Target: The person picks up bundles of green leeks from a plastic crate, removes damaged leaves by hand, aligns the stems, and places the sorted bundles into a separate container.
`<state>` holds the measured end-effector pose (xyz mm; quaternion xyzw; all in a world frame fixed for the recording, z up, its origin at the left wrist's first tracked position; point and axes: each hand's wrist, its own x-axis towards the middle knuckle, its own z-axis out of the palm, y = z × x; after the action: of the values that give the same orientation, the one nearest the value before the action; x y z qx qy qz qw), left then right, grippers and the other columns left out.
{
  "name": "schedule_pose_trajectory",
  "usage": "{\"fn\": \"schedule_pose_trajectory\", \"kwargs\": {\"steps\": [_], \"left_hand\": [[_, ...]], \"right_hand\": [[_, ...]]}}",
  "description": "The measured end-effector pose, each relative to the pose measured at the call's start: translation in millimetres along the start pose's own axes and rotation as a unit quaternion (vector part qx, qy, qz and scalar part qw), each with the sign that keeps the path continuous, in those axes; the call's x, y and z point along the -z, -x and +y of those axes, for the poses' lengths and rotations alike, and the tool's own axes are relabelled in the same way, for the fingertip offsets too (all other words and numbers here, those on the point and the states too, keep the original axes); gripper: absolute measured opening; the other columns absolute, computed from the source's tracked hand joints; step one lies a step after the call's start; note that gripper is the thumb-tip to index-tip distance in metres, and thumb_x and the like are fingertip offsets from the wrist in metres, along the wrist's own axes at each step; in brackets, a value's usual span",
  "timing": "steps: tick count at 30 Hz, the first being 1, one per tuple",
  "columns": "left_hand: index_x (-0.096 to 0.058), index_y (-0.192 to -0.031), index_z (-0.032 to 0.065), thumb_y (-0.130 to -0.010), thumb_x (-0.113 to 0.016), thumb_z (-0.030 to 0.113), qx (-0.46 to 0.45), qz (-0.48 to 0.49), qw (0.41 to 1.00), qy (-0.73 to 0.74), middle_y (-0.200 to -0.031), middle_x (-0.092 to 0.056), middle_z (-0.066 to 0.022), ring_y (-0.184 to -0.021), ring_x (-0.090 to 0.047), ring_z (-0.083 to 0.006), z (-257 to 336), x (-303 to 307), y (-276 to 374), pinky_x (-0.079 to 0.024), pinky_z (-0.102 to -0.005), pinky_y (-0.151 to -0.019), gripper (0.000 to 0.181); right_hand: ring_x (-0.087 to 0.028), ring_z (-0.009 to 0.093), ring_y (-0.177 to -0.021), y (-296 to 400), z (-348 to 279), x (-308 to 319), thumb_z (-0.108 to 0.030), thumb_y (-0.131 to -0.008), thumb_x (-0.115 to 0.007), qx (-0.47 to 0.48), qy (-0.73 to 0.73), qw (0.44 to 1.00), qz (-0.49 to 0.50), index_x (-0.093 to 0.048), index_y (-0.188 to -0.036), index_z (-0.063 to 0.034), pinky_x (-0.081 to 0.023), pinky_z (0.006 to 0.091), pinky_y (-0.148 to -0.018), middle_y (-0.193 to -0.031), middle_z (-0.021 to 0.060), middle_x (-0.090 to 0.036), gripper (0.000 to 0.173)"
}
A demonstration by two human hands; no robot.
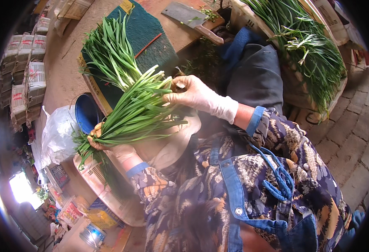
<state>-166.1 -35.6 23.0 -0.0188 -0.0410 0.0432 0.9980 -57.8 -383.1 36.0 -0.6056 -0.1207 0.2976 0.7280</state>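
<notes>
A bunch of green garlic chives (140,107) spans both hands. My left hand (104,138), in a pale glove with stained fingers, is closed around its leafy end, and leaf tips hang below. My right hand (192,94), in a thin whitish glove, has its thumb and fingers on the pale stem ends. Just beyond, a second pile of garlic chives (112,52) lies on a board covered with dark green cloth (148,34). A thin red stick (148,45) rests on that cloth. A cleaver (189,19) with a wooden handle lies on a wooden board, beside chopped green bits.
At right stands a plastic crate (335,107) heaped with more chives. A blue bucket (86,113) and a clear plastic bag (58,132) are left of the green board. Another pale crate (109,189) sits below my left hand. Stacked bundles (23,69) stand at far left.
</notes>
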Motion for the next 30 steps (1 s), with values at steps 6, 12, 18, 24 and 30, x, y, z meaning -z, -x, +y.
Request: {"fn": "schedule_pose_trajectory", "kwargs": {"steps": [6,12,18,24,30], "left_hand": [[-0.065,-0.087,0.0156,-0.091,-0.066,0.035,-0.069,-0.011,0.987,-0.144,-0.08,-0.057,0.0053,-0.075,-0.056,-0.0096,15,23,-3,-0.053,-0.0414,-0.083,0.02],[-0.065,-0.09,0.0144,-0.093,-0.063,0.037,-0.12,-0.025,0.965,-0.231,-0.082,-0.059,0.0044,-0.08,-0.059,-0.0115,13,21,-1,-0.048,-0.0442,-0.096,0.023],[-0.065,-0.093,0.0122,-0.093,-0.063,0.036,-0.173,0.014,0.95,-0.26,-0.083,-0.061,0.001,-0.082,-0.059,-0.0128,8,14,1,-0.045,-0.0453,-0.101,0.024],[-0.061,-0.086,0.0141,-0.093,-0.065,0.029,-0.101,-0.069,0.957,-0.261,-0.058,-0.046,0.009,-0.063,-0.048,-0.0044,-28,-8,-28,-0.048,-0.0307,-0.08,0.017],[-0.057,-0.088,0.0138,-0.093,-0.065,0.028,-0.193,0.023,0.938,-0.288,-0.065,-0.044,0.0078,-0.062,-0.046,-0.0083,-37,-11,-23,-0.046,-0.0315,-0.088,0.016]], "right_hand": [[-0.064,0.011,-0.087,7,21,34,-0.021,-0.091,-0.07,-0.008,0.076,0.997,-0.002,-0.069,-0.108,0.0035,-0.054,0.0282,-0.082,-0.094,0.0101,-0.073,0.029],[-0.071,0.028,-0.085,17,39,115,-0.027,-0.084,-0.071,-0.043,0.494,0.868,0.02,-0.076,-0.096,-0.0097,-0.056,0.0371,-0.079,-0.093,0.0127,-0.074,0.022],[-0.069,0.032,-0.092,-31,-20,43,-0.057,-0.087,-0.063,0.107,0.414,0.902,-0.053,-0.076,-0.096,-0.0041,-0.055,0.0407,-0.082,-0.096,0.0173,-0.072,0.055],[-0.071,0.034,-0.095,-75,-17,-33,-0.074,-0.081,-0.058,-0.05,0.48,0.869,-0.112,-0.075,-0.098,-0.0006,-0.056,0.0414,-0.084,-0.096,0.0216,-0.072,0.078],[-0.066,0.04,-0.088,-58,43,-33,-0.024,-0.095,-0.056,0.043,0.21,0.975,0.058,-0.066,-0.102,-0.0035,-0.052,0.0474,-0.08,-0.091,0.0234,-0.067,0.024]]}}
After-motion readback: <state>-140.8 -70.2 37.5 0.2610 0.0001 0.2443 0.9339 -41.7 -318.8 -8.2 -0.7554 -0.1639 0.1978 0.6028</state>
